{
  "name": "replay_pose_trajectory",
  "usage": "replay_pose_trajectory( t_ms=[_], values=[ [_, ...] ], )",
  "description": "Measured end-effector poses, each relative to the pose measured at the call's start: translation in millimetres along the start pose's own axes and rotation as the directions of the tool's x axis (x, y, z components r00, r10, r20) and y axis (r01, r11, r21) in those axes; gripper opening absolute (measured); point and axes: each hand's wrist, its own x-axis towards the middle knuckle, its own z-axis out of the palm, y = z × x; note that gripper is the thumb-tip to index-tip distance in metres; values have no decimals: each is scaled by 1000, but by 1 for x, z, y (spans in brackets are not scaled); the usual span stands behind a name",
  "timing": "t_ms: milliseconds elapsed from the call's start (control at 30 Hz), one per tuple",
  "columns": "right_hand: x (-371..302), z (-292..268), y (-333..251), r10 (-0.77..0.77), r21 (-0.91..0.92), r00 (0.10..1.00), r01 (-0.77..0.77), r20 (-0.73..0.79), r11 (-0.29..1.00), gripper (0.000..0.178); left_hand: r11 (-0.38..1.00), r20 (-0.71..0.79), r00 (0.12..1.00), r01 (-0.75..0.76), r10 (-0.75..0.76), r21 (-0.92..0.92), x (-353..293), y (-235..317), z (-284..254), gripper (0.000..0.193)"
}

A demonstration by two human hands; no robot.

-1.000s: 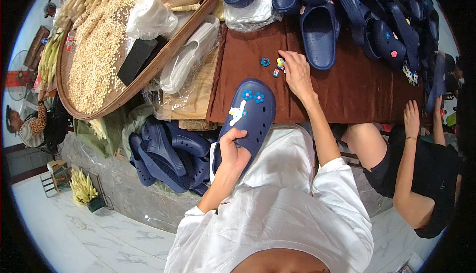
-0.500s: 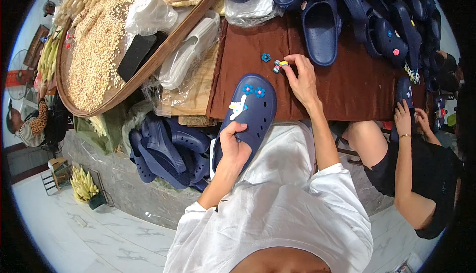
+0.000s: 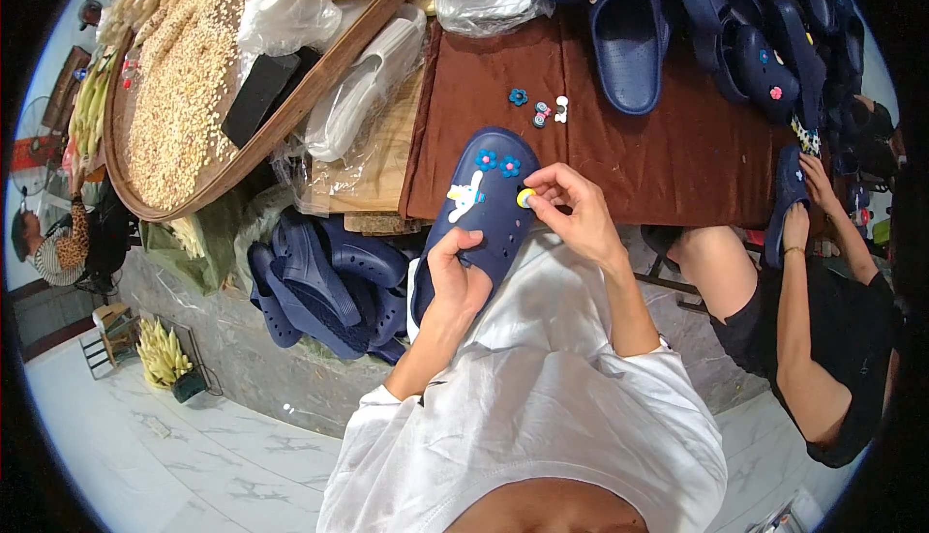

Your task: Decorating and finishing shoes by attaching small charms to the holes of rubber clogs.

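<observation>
My left hand (image 3: pixel 457 279) grips the heel end of a navy blue clog (image 3: pixel 481 206), toe pointing away from me. The clog's top carries a white figure charm (image 3: pixel 465 197) and two blue flower charms (image 3: pixel 497 162). My right hand (image 3: pixel 571 210) pinches a small yellow charm (image 3: pixel 524 198) against the clog's right side. Several loose charms (image 3: pixel 540 110) lie on the brown cloth (image 3: pixel 658 155) just beyond the clog.
More navy clogs (image 3: pixel 629 44) lie across the back of the brown cloth, and a pile of them (image 3: pixel 324 286) sits low at the left. A big round woven tray (image 3: pixel 194 97) of pale grain stands at the left. A person in black (image 3: pixel 823 330) sits at right holding a clog (image 3: pixel 786 204).
My right hand left the loose charms on the cloth and came back to the clog with a yellow charm. The left hand kept hold of the clog.
</observation>
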Motion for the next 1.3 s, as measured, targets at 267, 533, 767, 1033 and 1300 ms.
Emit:
replay_pose_trajectory(
  t_ms=[267, 533, 767, 1033, 1300],
  values=[
    [-4, 7, -8, 19, 109, 997, -10, -76, 994, 11, 994, -14, 997, -73, 74, 79, -12, -1, 5, 69],
    [-13, 16, -11, -74, -46, 985, 68, -157, 997, 16, 996, 3, 996, -84, 84, 22, -19, -4, 10, 58],
    [-12, 16, -10, 14, 28, 987, -10, -163, 1000, 16, 987, -175, 983, -22, 50, 161, -30, -17, -6, 26],
    [-4, 7, 3, 192, 196, 981, -185, -18, 963, 27, 883, -90, 985, -88, 145, 461, -43, -23, -15, 7],
    [7, -4, 12, 185, 300, 977, -209, 107, 931, 63, 833, -68, 977, -135, 202, 537, -47, -11, -27, 6]
  ],
)
